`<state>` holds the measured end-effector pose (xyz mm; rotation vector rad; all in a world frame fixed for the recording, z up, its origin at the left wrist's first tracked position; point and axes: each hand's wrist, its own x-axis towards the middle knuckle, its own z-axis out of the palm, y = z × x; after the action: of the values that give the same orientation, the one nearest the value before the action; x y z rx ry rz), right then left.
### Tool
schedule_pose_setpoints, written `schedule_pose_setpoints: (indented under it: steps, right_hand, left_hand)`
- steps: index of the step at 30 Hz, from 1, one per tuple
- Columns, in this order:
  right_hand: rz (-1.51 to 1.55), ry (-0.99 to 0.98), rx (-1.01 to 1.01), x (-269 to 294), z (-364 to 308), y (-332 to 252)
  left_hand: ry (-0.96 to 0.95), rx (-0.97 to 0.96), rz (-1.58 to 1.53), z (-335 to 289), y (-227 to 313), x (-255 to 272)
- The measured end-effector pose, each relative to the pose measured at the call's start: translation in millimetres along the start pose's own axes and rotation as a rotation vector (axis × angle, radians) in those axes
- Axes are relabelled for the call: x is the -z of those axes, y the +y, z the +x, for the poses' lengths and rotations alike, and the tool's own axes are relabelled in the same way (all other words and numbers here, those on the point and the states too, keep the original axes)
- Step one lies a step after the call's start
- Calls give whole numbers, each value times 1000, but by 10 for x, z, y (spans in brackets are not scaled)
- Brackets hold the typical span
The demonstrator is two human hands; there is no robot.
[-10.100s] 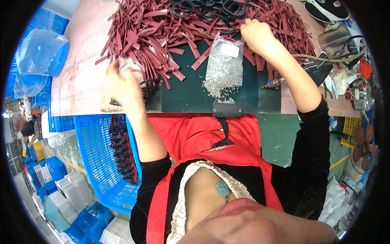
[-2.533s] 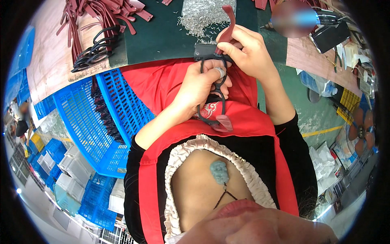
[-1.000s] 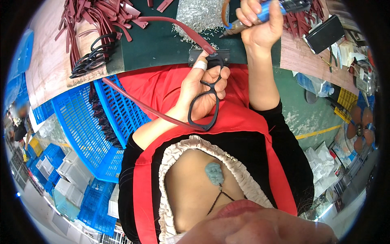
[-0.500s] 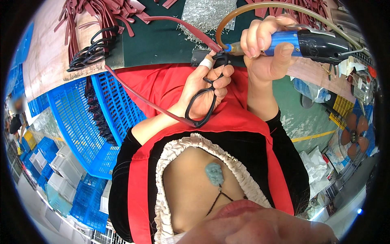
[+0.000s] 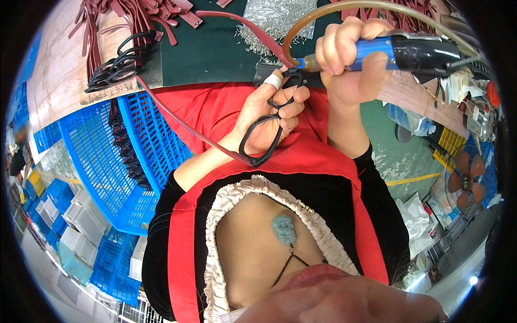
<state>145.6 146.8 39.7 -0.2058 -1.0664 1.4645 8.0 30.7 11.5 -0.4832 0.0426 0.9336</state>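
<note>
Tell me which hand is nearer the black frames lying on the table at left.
Left. The left hand, holding a spectacle frame, is right of the black frames, apart from them; the right hand, gripping the power driver, is farther off to their right.

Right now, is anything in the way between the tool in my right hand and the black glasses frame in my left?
Nothing visible. The blue-and-black tool in your right hand points at the upper end of the black glasses frame in your left hand; contact is unclear. The amber hose arches along the tool, not between.
</note>
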Motion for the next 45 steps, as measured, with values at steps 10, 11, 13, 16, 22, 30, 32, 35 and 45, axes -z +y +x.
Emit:
schedule_pose_setpoints:
  steps: [10, 11, 13, 16, 22, 30, 32, 35, 45]
  right_hand:
    - [-206, 510, 139, 833, 118, -281]
    - [-198, 510, 132, 897, 74, -302]
    - [-106, 488, 97, 1008, 23, -291]
    - [14, 382, 53, 848, 29, -262]
    - [95, 16, 18, 38, -33, -115]
    - [30, -1, -7, -22, -76, -50]
    - [29, 8, -8, -42, -81, -19]
    - [37, 20, -5, -77, -92, 32]
    - [68, 193, 12, 255, 43, -101]
  left_hand:
    - [70, -67, 40, -39, 37, -85]
    - [92, -69, 144, -49, 66, -111]
    - [82, -124, 185, -94, 138, -168]
    - [104, -114, 228, -136, 95, -157]
    - [303, 14, 245, -1, -76, 160]
    - [221, -13, 289, 43, -81, 154]
    - [222, -14, 295, 36, -74, 144]
    - [83, 27, 265, 33, -21, 268]
    - [49, 15, 170, 62, -13, 274]
